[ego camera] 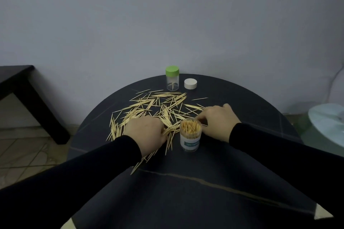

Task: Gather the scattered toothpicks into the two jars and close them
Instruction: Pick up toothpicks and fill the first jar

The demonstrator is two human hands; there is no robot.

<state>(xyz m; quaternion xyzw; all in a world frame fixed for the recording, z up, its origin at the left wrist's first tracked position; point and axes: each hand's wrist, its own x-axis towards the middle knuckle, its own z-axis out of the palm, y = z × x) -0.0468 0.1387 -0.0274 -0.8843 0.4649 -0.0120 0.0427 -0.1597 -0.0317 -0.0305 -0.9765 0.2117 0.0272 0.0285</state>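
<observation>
The scattered toothpicks [156,106] lie in a loose fan across the middle of the round worktop [186,182], thinning out toward its far edge and trailing under the left forearm toward the near left edge. The left hand [146,132] is curled over a clump of them, fingers closed round a rough bundle. The right hand [216,119] rests beside the open jar [190,135], fingers bent toward the rim; whether they pinch any picks I cannot tell. That jar stands upright near the worktop's centre and already looks packed. The second jar [172,78], green-capped and nearly empty, stands at the far edge with the white lid [190,83] just beside it.

The picks are light, stiff and smooth, so they probably slide and roll rather than lift cleanly. They are best swept into a parallel bunch and pinched at mid-length, away from the sharp tips. The full jar seems top-heavy and light, so it should be steadied low on its wall.
</observation>
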